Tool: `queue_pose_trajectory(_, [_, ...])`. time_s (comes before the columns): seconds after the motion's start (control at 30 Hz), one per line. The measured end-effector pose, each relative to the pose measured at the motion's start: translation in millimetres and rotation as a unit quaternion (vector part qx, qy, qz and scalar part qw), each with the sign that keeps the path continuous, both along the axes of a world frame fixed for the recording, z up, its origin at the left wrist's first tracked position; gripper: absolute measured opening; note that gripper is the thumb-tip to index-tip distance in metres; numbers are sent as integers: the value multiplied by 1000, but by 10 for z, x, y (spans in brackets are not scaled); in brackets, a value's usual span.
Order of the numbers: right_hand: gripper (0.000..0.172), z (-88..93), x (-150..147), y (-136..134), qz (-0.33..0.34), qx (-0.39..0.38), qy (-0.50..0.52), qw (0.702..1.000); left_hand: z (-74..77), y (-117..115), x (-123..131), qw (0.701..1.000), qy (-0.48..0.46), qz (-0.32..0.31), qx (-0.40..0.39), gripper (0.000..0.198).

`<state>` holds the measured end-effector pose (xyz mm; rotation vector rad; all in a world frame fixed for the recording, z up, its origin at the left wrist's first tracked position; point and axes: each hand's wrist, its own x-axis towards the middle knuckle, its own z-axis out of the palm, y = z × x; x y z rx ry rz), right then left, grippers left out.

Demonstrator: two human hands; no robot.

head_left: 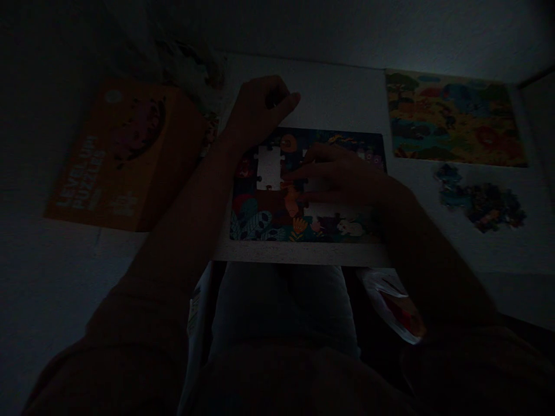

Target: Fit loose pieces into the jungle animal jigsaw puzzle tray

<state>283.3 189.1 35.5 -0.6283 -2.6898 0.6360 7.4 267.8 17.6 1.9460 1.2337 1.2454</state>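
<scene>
1. A dim room: a white table (342,92) stood against a pale wall (347,29), the low light leaving much detail murky.
2. Nearest the camera, the person's lap in pale trousers (281,306) sat below the table edge, a crumpled plastic bag (392,300) at its right.
3. The left hand (260,110) hung just above the puzzle's far edge, fingers curled together and thumb pointing right. Whether it held anything could not be told in the gloom.
4. The right hand (340,176) lay across the puzzle (277,225), fingers together and reaching left, the fingertips (289,184) touching the pieces. Whether they were clamped on one could not be told.
5. The puzzle, a dark jungle scene, lay mid-table, its long axis running left to right, with white gaps showing the backing. One upright gap (269,167) lay just left of the right fingertips, its long axis running toward the far edge. The right hand was the nearer to it; the left hand was farther off, beyond the puzzle's far edge.
6. Farther out, an orange box (125,156) lay tilted at left. At right sat a heap of loose pieces (481,205), and beyond it a colourful picture sheet (455,118).
</scene>
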Motion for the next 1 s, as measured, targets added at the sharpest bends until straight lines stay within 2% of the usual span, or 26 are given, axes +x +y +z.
queue_pose_trajectory(0.13, [56,-17,-10,14,6,11,18,1000,-4,1,-6,1000,-4,-2,-3,39])
queue_pose_trajectory(0.2, [57,-42,-32,21,-22,14,25,999,-32,34,-18,1000,-7,-4,0,40])
queue_pose_trajectory(0.3, [57,-105,-76,21,-81,29,18,996,-64,75,-35,1000,-2,-6,-7,51])
queue_pose_trajectory(0.4, [63,-121,-99,9,-105,31,4,994,-42,46,-40,1000,14,2,-26,58])
queue_pose_trajectory(0.53, [63,5,-87,1,-141,7,33,989,16,-31,-36,999,38,9,-35,55])
queue_pose_trajectory(0.7, [53,297,25,52,-194,18,102,976,-7,1,-93,996,64,24,-62,62])
queue_pose_trajectory(0.77, [50,447,203,56,-195,24,117,973,-12,17,-125,995,65,35,-67,68])
queue_pose_trajectory(0.83, [42,594,520,4,-215,18,105,971,9,7,-147,993,93,34,-62,74])
queue_pose_trajectory(0.93, [36,717,1257,-200,-305,33,93,947,91,-58,-154,988,127,52,-64,71])
queue_pose_trajectory(1.0, [39,698,1856,-404,-397,60,77,912,157,-109,-151,986,134,59,-81,62])
